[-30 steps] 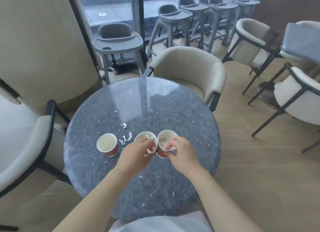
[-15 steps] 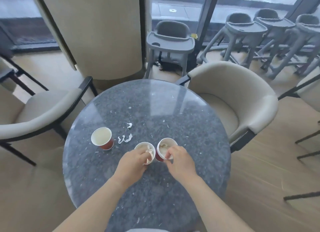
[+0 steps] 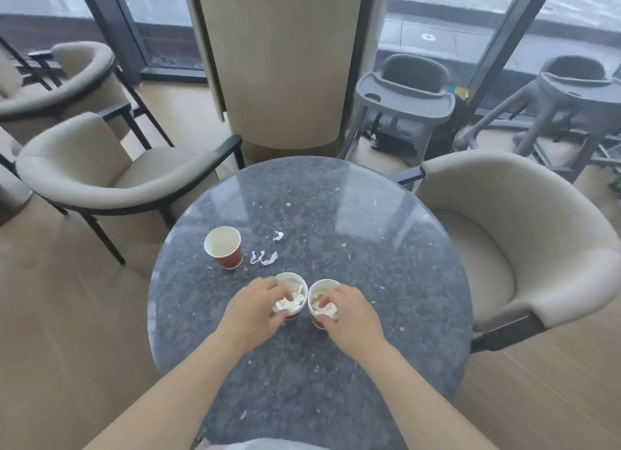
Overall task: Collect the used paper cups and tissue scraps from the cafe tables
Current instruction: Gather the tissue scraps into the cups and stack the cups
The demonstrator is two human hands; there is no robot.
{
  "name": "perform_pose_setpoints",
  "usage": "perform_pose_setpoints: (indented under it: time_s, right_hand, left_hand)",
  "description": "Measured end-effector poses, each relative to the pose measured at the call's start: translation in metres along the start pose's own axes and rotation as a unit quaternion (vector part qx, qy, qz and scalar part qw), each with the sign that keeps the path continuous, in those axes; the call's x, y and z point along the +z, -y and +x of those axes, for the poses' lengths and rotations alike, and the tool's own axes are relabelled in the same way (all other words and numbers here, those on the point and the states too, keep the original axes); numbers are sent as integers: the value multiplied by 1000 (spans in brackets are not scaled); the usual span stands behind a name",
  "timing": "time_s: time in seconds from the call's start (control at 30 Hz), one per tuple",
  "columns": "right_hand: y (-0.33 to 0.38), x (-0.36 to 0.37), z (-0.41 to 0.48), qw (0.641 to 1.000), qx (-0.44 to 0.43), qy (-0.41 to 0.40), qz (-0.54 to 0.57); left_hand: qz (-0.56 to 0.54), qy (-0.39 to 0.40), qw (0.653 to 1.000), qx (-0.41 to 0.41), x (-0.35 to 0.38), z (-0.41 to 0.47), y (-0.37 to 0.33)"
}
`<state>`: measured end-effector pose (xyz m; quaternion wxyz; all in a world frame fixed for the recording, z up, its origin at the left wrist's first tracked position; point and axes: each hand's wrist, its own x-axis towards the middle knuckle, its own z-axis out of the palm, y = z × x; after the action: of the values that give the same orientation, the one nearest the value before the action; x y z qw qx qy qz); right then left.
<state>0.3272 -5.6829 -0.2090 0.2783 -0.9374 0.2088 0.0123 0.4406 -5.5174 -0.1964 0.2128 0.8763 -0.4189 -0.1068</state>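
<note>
1. Setting: round dark speckled stone table (image 3: 336,214) with beige upholstered armchairs to either side. Three red paper cups with white interiors stand on the near-left part of the top.
2. Left hand (image 3: 253,310) sits over the middle red paper cup (image 3: 297,286), thumb against the near wall, fingers curled over the rim and pressing on the white tissue wad (image 3: 291,302) inside. Fingers are together and clamped on the cup rim.
3. Right hand (image 3: 347,315) does the same on the right red paper cup (image 3: 321,290): thumb low on the near side, fingertips dipped inside on tissue. Closed around the rim.
4. These two cups stand just beside each other, nearly touching. The third empty red paper cup (image 3: 223,246) stands apart to the far left, untouched.
5. Loose white tissue scraps (image 3: 263,258) lie just right of the empty cup; one more small scrap (image 3: 278,236) lies beyond them. Tiny flecks scatter the tabletop.
6. Judgement: step in hand is packing tissue down into the cups. To do it well, the person should press the wads below the rim so nothing spills, keep thumbs bracing the walls without crushing them, then nest the cups and sweep remaining scraps into the empty one.
</note>
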Motion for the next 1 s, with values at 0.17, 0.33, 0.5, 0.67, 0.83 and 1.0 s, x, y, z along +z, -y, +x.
perform_pose_setpoints:
  time_s: [0.17, 0.33, 0.5, 0.67, 0.83, 1.0]
  right_hand:
    - [0, -5, 8, 995, -27, 71, -63]
    - [2, -9, 13, 991, -36, 55, -113]
    - [0, -13, 16, 993, -10, 38, -115]
    - [5, -8, 26, 998, 22, 25, -58]
    - [24, 3, 36, 999, 5, 28, -25]
    - [40, 9, 42, 999, -13, 33, -12]
  left_hand:
    - [79, 105, 991, -14, -2, 8, 1]
    - [160, 143, 977, 3, 4, 19, -1]
    - [176, 105, 979, 1, 2, 29, 4]
    - [174, 114, 978, -19, -1, 32, 21]
    - [139, 96, 985, -19, -10, 29, 39]
    - [128, 97, 987, -12, -19, 17, 56]
